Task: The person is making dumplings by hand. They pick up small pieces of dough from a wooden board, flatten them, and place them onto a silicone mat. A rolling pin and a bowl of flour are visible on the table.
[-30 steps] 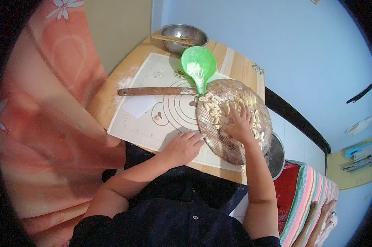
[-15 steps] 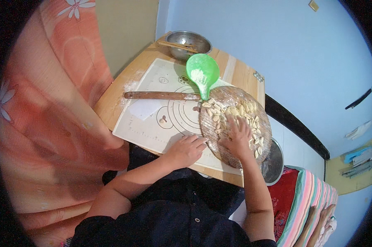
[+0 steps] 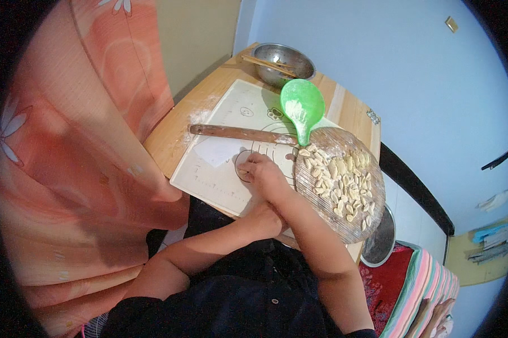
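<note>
My right hand [image 3: 265,176] reaches across to the left over the pale printed mat [image 3: 211,188]. Its fingers are bent together at a printed ring; what they pinch, if anything, is too small to make out. My left hand [image 3: 263,219] lies under the right wrist near the mat's front edge, its fingers hidden. To the right, small curled dough pieces [image 3: 347,183] cover much of a round ridged board [image 3: 321,211]. A wooden rolling pin [image 3: 242,133] lies across the mat, its right end at the handle of a green scoop [image 3: 303,104] with flour in it.
A metal bowl [image 3: 290,56] with chopsticks [image 3: 268,65] across it stands at the table's far end. A white sheet [image 3: 213,151] lies on the mat. Another metal basin [image 3: 380,239] sits below the table's right side. An orange curtain [image 3: 85,169] hangs at the left.
My right hand has left the dough pieces on the round board and crossed left over the mat. My left hand has drawn nearer to me, under the right wrist. The view has shifted slightly.
</note>
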Available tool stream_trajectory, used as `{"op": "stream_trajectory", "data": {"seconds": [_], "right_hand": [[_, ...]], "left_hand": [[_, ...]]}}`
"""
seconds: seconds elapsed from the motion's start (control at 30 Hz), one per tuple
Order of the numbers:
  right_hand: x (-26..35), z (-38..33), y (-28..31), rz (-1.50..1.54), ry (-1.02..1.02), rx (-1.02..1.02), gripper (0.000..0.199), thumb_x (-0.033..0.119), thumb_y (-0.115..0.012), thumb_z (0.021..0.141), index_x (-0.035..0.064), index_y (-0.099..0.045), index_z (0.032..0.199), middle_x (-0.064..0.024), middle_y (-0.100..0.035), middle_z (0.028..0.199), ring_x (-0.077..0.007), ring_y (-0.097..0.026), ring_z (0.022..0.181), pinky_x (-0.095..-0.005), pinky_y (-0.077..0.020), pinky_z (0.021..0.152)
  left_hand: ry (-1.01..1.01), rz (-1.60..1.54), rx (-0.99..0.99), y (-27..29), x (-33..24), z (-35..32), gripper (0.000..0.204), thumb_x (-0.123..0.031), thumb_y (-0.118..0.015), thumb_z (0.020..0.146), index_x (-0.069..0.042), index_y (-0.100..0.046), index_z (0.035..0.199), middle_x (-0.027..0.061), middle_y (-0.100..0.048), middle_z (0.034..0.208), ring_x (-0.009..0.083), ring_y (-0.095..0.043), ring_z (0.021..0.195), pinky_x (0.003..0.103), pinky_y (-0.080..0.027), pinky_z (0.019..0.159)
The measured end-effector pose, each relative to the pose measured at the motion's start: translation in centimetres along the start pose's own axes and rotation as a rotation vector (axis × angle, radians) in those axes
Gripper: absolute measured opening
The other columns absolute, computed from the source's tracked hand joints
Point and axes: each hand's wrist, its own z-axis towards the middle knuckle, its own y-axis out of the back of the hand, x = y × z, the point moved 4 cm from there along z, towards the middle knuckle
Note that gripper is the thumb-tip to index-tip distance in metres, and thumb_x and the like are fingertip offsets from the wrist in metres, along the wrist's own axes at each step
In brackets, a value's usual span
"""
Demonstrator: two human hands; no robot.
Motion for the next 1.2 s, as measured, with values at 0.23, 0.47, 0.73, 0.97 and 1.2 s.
{"op": "stream_trajectory", "data": {"seconds": [0.23, 0.47, 0.73, 0.97, 1.2], "right_hand": [[-0.5, -2.3, 3.4, -0.031, -0.135, -0.117, 0.019, 0.003, -0.066, 0.08, 0.0054, -0.071, 0.099, -0.0158, -0.064, 0.093, -0.0327, -0.066, 0.084, -0.04, -0.0542, 0.074], [-5.3, -13.4, 12.3, 0.079, -0.589, -0.319, 0.014, 0.014, -0.072, 0.087, 0.0039, -0.073, 0.096, -0.014, -0.07, 0.092, -0.0284, -0.068, 0.081, -0.0369, -0.0538, 0.073], [-5.4, -18.7, 11.0, -0.153, -0.515, -0.161, 0.017, 0.016, -0.078, 0.075, 0.0078, -0.075, 0.089, -0.0112, -0.066, 0.106, -0.0337, -0.056, 0.106, -0.0428, -0.0446, 0.091], [-7.7, -17.6, 11.0, -0.303, -0.658, -0.085, 0.11, 0.027, -0.09, 0.062, 0.0199, -0.03, 0.154, -0.0176, -0.014, 0.16, -0.0432, -0.017, 0.145, -0.0559, -0.0168, 0.116], [-11.2, -15.5, 11.3, -0.283, -0.707, 0.072, 0.145, 0.038, -0.096, 0.045, 0.0259, -0.007, 0.159, -0.0226, -0.01, 0.161, -0.0466, -0.009, 0.148, -0.058, -0.0092, 0.118]], "left_hand": [[-0.027, 0.114, 0.092, -1.6, 0.8, -0.4, 0.036, -0.022, -0.063, 0.085, -0.005, -0.06, 0.117, 0.0174, -0.06, 0.117, 0.034, -0.054, 0.114, 0.049, -0.042, 0.098], [-0.162, 0.407, 0.124, -1.0, -0.5, -0.3, 0.027, -0.016, -0.06, 0.086, -0.003, -0.064, 0.11, 0.0107, -0.06, 0.128, 0.0291, -0.055, 0.115, 0.043, -0.046, 0.099], [-0.16, 0.377, 0.114, -0.7, -0.9, 0.0, 0.027, -0.013, -0.06, 0.086, -0.003, -0.064, 0.111, 0.0105, -0.06, 0.127, 0.0282, -0.055, 0.112, 0.043, -0.048, 0.095], [-0.147, 0.394, 0.135, -0.4, -1.2, 0.0, 0.027, -0.013, -0.061, 0.087, -0.003, -0.065, 0.112, 0.0097, -0.06, 0.127, 0.0266, -0.055, 0.111, 0.043, -0.049, 0.092], [-0.153, 0.402, 0.13, -0.5, -1.3, -0.1, 0.026, -0.015, -0.057, 0.088, -0.002, -0.064, 0.11, 0.0115, -0.059, 0.128, 0.0284, -0.056, 0.111, 0.044, -0.049, 0.092]]}}
